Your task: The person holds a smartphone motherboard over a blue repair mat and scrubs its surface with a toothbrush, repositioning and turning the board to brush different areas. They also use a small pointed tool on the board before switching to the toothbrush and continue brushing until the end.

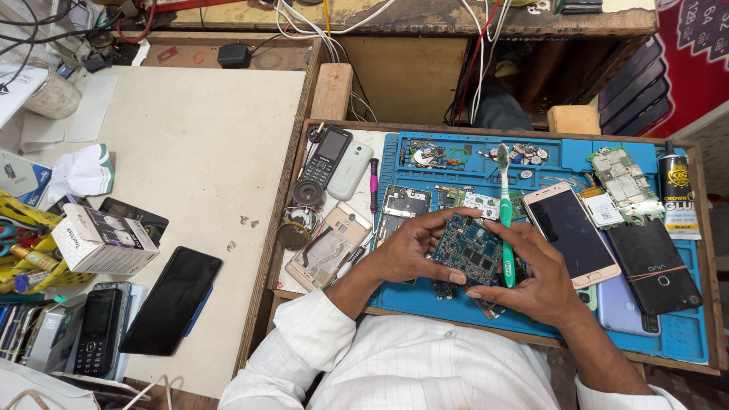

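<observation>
My left hand (406, 254) grips a blue phone circuit board (471, 249) by its left edge, fingers curled over the top. My right hand (535, 277) holds a green and white toothbrush (505, 216) upright against the board's right side, its thumb under the board. The bristle head points away from me. Both hands hover over a blue repair mat (683, 338) in a wooden tray.
On the mat lie a gold smartphone (569, 231), a black phone (653, 266), a glue tube (674, 190), green boards (623, 178) and small parts. Keypad phones (326, 156) sit at the tray's left. On the beige table lie a black smartphone (173, 300) and a white box (102, 241).
</observation>
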